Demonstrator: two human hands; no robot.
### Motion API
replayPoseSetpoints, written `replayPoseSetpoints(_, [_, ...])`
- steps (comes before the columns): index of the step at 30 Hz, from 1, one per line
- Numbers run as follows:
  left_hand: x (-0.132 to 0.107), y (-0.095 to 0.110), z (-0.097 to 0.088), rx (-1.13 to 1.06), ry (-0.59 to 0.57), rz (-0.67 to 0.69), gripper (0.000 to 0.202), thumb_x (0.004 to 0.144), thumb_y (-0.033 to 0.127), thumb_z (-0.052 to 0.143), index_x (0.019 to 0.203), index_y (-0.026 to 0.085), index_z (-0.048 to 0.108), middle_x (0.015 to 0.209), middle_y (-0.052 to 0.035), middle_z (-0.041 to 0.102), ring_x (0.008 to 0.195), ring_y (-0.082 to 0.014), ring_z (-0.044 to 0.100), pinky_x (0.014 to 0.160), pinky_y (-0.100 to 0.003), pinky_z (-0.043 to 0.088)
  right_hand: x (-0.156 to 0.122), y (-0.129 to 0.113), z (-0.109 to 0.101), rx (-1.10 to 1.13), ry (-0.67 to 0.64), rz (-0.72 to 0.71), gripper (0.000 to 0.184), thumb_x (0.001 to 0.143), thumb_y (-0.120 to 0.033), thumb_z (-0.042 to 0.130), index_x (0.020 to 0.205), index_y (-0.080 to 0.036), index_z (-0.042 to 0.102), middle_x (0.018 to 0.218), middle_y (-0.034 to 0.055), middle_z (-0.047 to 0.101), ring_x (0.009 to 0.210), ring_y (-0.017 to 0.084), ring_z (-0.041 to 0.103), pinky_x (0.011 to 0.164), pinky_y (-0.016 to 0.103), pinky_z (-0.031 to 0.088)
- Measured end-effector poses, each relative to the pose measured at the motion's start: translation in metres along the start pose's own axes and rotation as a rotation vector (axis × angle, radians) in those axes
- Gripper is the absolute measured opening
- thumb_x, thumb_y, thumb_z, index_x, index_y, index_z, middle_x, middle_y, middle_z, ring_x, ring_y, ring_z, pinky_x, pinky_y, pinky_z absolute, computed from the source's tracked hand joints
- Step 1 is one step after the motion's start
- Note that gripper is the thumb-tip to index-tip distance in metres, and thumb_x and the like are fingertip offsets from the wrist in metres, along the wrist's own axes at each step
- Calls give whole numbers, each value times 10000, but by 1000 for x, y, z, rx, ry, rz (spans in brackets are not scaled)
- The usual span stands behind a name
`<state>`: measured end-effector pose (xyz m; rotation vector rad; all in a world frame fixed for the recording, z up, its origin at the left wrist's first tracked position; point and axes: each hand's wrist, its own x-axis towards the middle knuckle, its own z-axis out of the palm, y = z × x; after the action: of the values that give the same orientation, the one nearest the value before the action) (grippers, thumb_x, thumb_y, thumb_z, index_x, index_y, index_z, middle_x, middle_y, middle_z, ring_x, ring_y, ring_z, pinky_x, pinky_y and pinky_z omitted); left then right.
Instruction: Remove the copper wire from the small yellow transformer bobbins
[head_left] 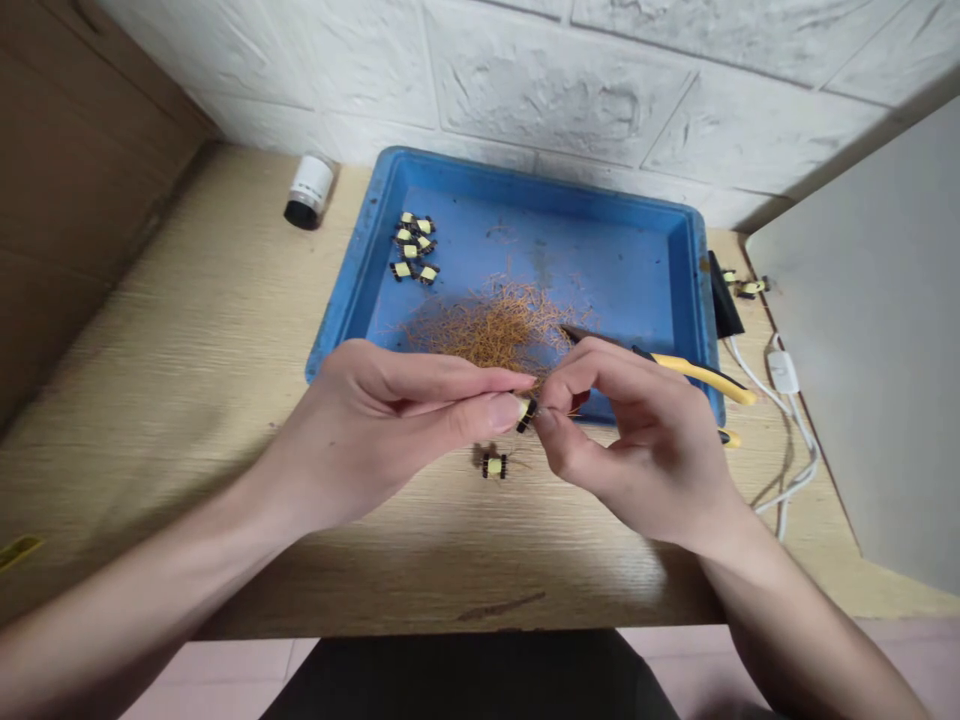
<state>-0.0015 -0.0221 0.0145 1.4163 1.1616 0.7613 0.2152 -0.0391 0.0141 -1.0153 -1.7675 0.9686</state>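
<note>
Left hand: your left hand [367,430] pinches a small yellow-taped transformer coil [526,414] in a narrow grip between thumb and forefinger, near the middle of the frame.
Right hand: your right hand [634,445] is curled into a narrow pinch right against the coil's black end; whether its fingertips are gripping the coil, you cannot tell from this view.
Below your hands: a second coil [494,466] sits on the wooden tabletop [187,400], just under the held one.
Tray: a blue plastic tray [517,175] lies at top center, its near rim partly behind your hands.
In the tray: a group of finished-looking yellow-and-black coils [414,247] sits toward the upper left, and a tuft of fine copper wire clippings [487,325] lies just above your hands.
Tool: yellow-handled pliers [697,372] rest across the tray's right rim, just beyond your right hand.
Right of the tray: a black object [724,295] and another coil [748,288] sit by the rim, near a white cable [795,450] with an inline switch [783,372].
Upper left of the frame: a white bottle with a black cap [310,192] lies on its side against a white brick-pattern wall [555,90].
</note>
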Motion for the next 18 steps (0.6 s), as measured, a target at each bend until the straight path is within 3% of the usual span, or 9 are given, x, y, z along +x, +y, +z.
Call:
replayPoseSetpoints(5, [0, 3, -1, 30, -24, 28, 97, 870, 384, 886, 964, 403, 898, 948, 49, 877, 848, -213, 835, 674, -208, 657, 0, 4, -6, 18, -70, 22, 221, 896, -53, 714, 781, -222, 630, 778, -27, 644, 730, 134, 584, 693, 299, 500])
replayPoseSetpoints(12, [2, 3, -5, -203, -111, -83, 113, 849, 306, 879, 887, 409, 900, 835, 49, 862, 709, -162, 783, 641, -196, 620, 2, 7, -11, 32, -140, -109, 113, 982, -127, 739, 957, -232, 706, 883, 0, 710, 823, 154, 660, 741, 322, 532])
replayPoseSetpoints(18, [3, -7, -10, -315, -145, -96, 83, 864, 435, 908, 921, 374, 908, 886, 6, 861, 782, -177, 755, 720, -251, 612, 2, 11, -11, 113, -140, -107, 110, 984, -113, 740, 974, -221, 720, 875, -3, 697, 810, 146, 639, 724, 309, 516])
